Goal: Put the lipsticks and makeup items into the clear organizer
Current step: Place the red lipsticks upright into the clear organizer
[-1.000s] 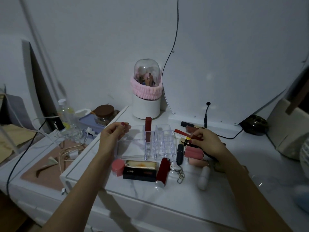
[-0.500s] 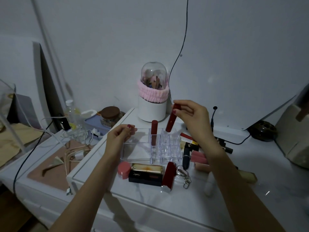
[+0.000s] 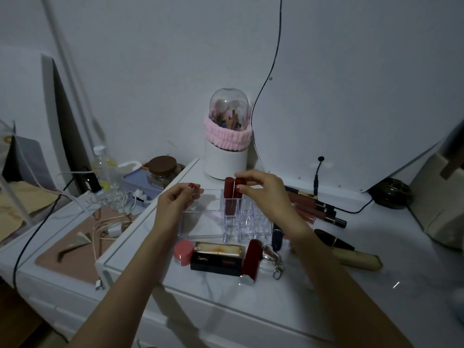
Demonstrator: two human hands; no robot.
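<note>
The clear organizer (image 3: 200, 219) sits on the white tabletop (image 3: 326, 285) with two dark red lipsticks (image 3: 229, 197) upright, side by side, in its rear slots. In front of the organizer lie a pink jar (image 3: 183, 252), a black-and-gold box (image 3: 217, 258) and a red tube (image 3: 251, 259) (on its side); glosses (image 3: 313, 209) lie to its right.

Dim, bluish, soft indoor light; no hard shadows are cast.

A small glint is seen on the white tabletop (image 3: 396, 285), right of the clear organizer (image 3: 200, 222). Straight lines are bowed toward the frame edges by the wide lens. Slight softness and grain are noted throughout; left of the organizer, detail is lost in gloom.
</note>
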